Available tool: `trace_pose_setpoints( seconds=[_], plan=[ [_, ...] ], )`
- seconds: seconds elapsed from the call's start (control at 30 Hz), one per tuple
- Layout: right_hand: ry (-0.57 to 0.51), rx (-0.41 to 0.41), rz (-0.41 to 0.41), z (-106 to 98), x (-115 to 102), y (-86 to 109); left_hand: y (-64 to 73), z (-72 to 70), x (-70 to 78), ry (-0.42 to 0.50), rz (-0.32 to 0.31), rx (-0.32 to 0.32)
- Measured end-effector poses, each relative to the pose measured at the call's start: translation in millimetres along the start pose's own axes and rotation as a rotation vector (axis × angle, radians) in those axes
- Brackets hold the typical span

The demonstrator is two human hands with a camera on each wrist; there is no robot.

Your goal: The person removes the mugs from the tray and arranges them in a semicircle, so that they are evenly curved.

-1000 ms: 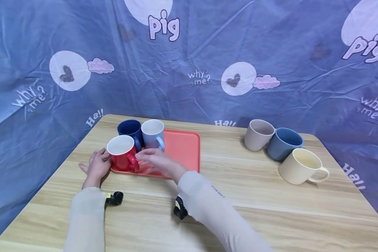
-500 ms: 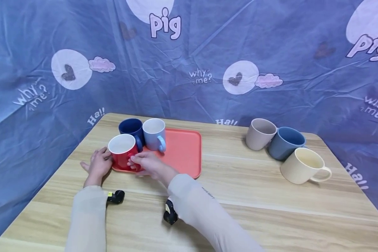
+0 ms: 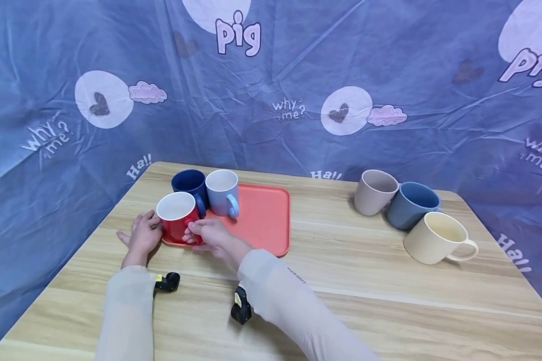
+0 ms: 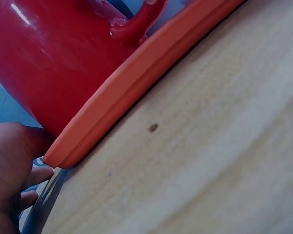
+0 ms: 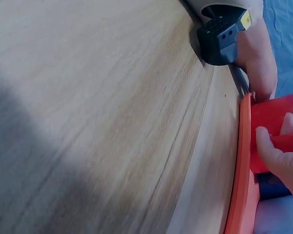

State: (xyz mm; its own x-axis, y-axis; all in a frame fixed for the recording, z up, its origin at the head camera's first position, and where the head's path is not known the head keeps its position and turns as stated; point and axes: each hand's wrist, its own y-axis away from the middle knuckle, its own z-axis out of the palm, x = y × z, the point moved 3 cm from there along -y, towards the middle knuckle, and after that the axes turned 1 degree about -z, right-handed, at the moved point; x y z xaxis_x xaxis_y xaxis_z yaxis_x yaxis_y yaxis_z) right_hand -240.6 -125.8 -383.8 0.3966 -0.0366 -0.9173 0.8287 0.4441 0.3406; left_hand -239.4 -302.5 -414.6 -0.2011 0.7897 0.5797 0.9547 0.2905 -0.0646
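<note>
Altogether, six mugs (image 3: 172,229), one tray (image 3: 266,220)

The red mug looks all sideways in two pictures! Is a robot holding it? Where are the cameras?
No robot: that's a person. Their bare right hand holds the red mug by its handle. Their left hand is at the corner of the coral-red tray, close beside the mug.

The wide picture comes from a camera worn on the head, looking forward and down. The other two come from a camera on each wrist, so things look close and slanted. In the wide picture, the mug looks upright on the tray.

A dark blue mug and a light blue mug stand on the tray too. Farther right, on the wooden table, are a grey mug, a blue-grey mug and a cream mug.
</note>
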Motion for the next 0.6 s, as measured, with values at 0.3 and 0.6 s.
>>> trace_pose_setpoints(
  seconds=[0.3,0.6],
  plan=[
    [0.000,-0.016,-0.004,-1.3,0.5,-0.4,0.5,0.1,0.0,0.023,-0.006,-0.006],
    [0.046,-0.064,-0.040,-2.8,-4.6,1.6,0.5,-0.3,-1.3,0.037,0.026,0.009]
  ],
)
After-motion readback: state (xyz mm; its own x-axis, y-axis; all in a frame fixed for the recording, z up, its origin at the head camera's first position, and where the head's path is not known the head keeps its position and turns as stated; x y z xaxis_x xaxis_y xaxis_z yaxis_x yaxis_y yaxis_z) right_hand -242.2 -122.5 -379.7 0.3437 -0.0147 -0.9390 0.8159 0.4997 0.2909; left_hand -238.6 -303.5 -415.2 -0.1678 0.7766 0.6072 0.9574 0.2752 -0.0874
